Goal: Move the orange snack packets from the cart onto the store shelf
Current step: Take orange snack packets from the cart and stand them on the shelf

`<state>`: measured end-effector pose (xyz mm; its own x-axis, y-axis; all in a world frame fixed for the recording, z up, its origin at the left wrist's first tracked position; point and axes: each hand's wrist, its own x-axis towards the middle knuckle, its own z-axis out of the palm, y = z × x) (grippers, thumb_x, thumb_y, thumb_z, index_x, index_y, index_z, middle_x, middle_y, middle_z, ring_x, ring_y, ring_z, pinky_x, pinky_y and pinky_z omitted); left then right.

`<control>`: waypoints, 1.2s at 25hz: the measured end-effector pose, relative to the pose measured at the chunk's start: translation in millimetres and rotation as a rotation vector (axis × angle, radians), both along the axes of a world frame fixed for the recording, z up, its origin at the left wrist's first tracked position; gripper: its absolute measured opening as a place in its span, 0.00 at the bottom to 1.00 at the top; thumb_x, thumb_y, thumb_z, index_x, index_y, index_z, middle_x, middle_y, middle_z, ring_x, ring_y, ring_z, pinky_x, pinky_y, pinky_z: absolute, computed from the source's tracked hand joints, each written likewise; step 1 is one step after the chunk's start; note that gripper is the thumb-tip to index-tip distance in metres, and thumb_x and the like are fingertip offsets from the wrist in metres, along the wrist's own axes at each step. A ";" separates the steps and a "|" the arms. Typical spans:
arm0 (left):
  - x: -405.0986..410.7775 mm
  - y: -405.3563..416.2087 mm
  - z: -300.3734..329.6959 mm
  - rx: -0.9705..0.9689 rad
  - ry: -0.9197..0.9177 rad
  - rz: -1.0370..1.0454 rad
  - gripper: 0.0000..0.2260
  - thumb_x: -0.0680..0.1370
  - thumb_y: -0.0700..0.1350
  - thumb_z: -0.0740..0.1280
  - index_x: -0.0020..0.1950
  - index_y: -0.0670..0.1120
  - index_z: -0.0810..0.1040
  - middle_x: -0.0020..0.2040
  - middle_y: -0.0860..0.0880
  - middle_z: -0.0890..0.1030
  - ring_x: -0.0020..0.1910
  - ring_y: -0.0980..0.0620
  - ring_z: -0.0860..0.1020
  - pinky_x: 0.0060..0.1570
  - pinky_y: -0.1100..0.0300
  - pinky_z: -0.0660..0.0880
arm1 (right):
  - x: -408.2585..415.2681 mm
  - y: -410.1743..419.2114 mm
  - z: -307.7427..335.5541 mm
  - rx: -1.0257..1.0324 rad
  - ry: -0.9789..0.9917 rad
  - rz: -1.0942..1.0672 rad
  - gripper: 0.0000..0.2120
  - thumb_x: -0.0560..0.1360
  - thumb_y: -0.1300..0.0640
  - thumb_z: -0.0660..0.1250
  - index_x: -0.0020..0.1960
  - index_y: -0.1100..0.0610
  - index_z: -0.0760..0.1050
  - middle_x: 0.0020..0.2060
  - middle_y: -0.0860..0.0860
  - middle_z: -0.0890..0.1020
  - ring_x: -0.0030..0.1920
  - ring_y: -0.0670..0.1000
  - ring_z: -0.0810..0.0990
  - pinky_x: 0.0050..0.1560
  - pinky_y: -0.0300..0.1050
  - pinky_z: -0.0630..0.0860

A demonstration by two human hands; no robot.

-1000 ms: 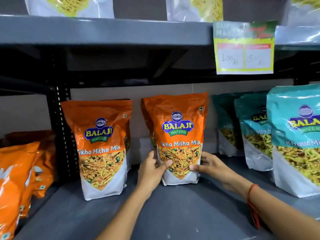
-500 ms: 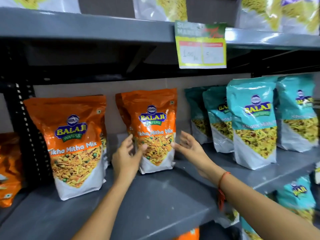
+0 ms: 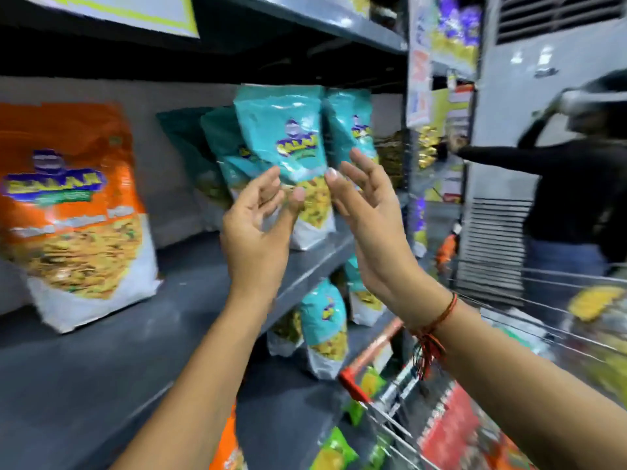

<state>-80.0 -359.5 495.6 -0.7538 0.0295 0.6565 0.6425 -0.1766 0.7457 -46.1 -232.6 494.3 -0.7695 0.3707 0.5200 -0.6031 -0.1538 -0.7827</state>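
An orange snack packet (image 3: 71,212) stands upright on the grey store shelf (image 3: 142,330) at the left. Both my hands float in front of the shelf, apart from any packet. My left hand (image 3: 258,228) has its fingers spread and holds nothing. Beside it my right hand (image 3: 369,212) is likewise spread and empty, a red thread at its wrist. The wire cart (image 3: 400,398) with a red handle sits at the lower right, with green and red packets inside. Another orange packet (image 3: 227,442) shows on the shelf level below. The view is blurred.
Several teal snack packets (image 3: 281,150) stand on the shelf behind my hands, and more teal ones (image 3: 325,327) on the level below. A person in a black top (image 3: 573,188) reaches toward the racks at the right, beside a grey cabinet (image 3: 529,106).
My hands have let go of the orange packet on the shelf and drawn back. The view has swung right, bringing the cart and the other person into sight.
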 end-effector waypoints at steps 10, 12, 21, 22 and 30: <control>54.7 258.4 -193.0 -0.417 -0.394 -0.671 0.25 0.67 0.53 0.74 0.63 0.53 0.76 0.59 0.47 0.80 0.60 0.53 0.80 0.62 0.57 0.75 | 136.6 233.9 -137.6 -0.024 -0.406 -0.528 0.21 0.75 0.60 0.70 0.67 0.52 0.72 0.61 0.49 0.79 0.56 0.38 0.80 0.51 0.32 0.76; 57.3 293.2 -260.6 -0.589 -0.502 -0.717 0.25 0.62 0.58 0.75 0.58 0.60 0.76 0.59 0.48 0.81 0.60 0.51 0.79 0.62 0.53 0.75 | 154.4 268.3 -192.6 -0.035 -0.569 -0.532 0.22 0.74 0.62 0.71 0.67 0.54 0.73 0.60 0.51 0.80 0.53 0.37 0.81 0.49 0.30 0.77; 30.2 349.7 -561.8 -1.247 -0.999 -0.577 0.33 0.61 0.41 0.77 0.65 0.47 0.72 0.57 0.39 0.81 0.53 0.42 0.80 0.56 0.49 0.76 | 161.3 373.1 -527.9 -0.168 -1.401 -0.244 0.26 0.71 0.70 0.73 0.66 0.58 0.72 0.58 0.58 0.76 0.57 0.53 0.75 0.53 0.41 0.75; 25.5 346.2 -596.8 -1.289 -1.024 -0.524 0.30 0.61 0.45 0.77 0.61 0.52 0.73 0.56 0.42 0.82 0.52 0.43 0.81 0.58 0.46 0.77 | 152.4 377.4 -559.1 -0.165 -1.453 -0.200 0.28 0.70 0.69 0.74 0.68 0.59 0.71 0.57 0.57 0.75 0.56 0.53 0.74 0.51 0.41 0.75; 32.8 375.3 -659.9 -1.500 -1.200 -0.326 0.07 0.73 0.40 0.73 0.36 0.42 0.78 0.36 0.44 0.77 0.40 0.48 0.74 0.33 0.64 0.72 | 94.3 407.1 -714.6 0.146 -1.599 0.070 0.33 0.66 0.71 0.76 0.69 0.67 0.69 0.62 0.64 0.77 0.64 0.64 0.75 0.61 0.52 0.73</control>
<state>-47.2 15.8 -164.2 -0.5697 0.1949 -0.7985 -0.1530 0.9294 0.3360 48.2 174.4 -220.3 -0.5446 0.3350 -0.7689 0.8127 -0.0158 -0.5824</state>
